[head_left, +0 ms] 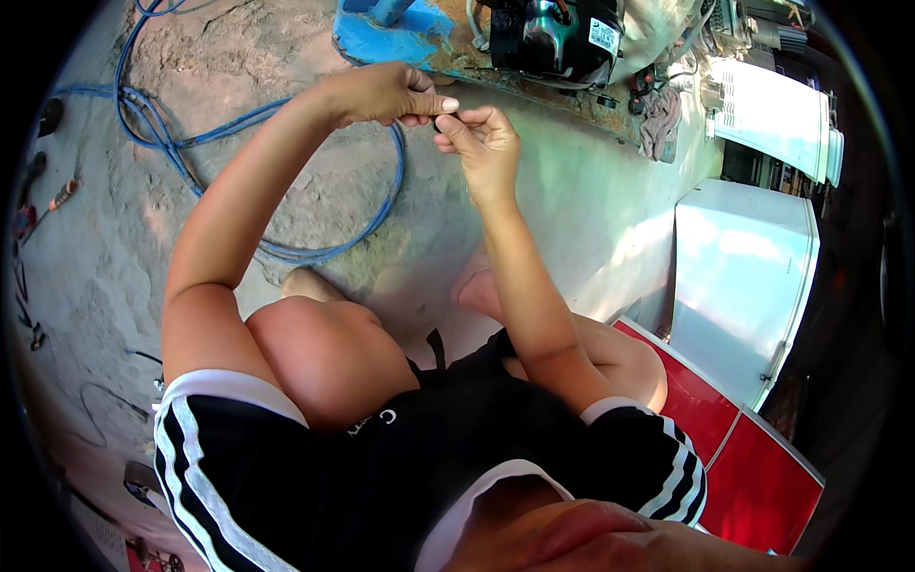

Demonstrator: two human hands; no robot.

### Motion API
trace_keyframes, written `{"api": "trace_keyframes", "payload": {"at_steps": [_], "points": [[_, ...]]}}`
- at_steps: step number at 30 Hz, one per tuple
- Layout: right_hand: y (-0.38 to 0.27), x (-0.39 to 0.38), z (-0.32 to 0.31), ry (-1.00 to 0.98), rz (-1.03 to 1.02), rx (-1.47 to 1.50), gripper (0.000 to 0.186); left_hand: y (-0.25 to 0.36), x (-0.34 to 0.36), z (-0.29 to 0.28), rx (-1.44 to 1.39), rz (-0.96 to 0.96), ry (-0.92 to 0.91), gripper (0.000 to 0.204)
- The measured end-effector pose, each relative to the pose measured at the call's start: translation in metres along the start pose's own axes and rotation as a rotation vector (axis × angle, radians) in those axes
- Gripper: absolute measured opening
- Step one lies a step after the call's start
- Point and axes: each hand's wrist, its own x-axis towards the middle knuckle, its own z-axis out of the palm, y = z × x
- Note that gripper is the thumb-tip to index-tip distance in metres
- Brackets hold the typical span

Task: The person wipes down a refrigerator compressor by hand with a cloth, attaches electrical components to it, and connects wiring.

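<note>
My left hand (405, 95) and my right hand (488, 143) meet fingertip to fingertip above the floor. Between their thumbs and forefingers sits a small dark piece (445, 120), pinched from both sides. It is too small and too covered by fingers for me to name its kind. Just beyond my hands, a black rounded compressor (556, 43) with a white label stands on a worn, rusty blue metal base (410, 40).
A blue hose (334, 250) lies looped on the rough floor at the left. Hand tools, including a screwdriver (63, 195), are at the far left. A grey rag (660, 124) lies beside the base. White panels (743, 276) and red panels (762, 486) stand at the right.
</note>
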Motion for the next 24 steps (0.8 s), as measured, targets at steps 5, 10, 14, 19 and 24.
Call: {"api": "trace_keyframes", "payload": {"at_steps": [5,10,14,19,24], "points": [[0.011,0.001,-0.010,0.100,-0.029,-0.033,0.019,-0.002,0.016,0.019,-0.234,-0.093,0.038,0.052],[0.017,-0.003,-0.006,0.090,-0.083,-0.058,0.023,-0.008,0.026,0.029,-0.203,-0.033,0.178,0.052],[0.014,-0.004,-0.003,0.077,-0.144,-0.144,0.030,-0.003,0.030,0.035,0.037,-0.002,0.291,0.048],[0.015,0.005,-0.012,0.018,-0.105,0.008,0.035,-0.013,0.038,0.034,0.116,0.105,0.392,0.046],[0.010,0.013,-0.008,0.138,-0.169,0.034,0.033,-0.005,0.034,0.035,0.133,0.188,0.553,0.038]]}}
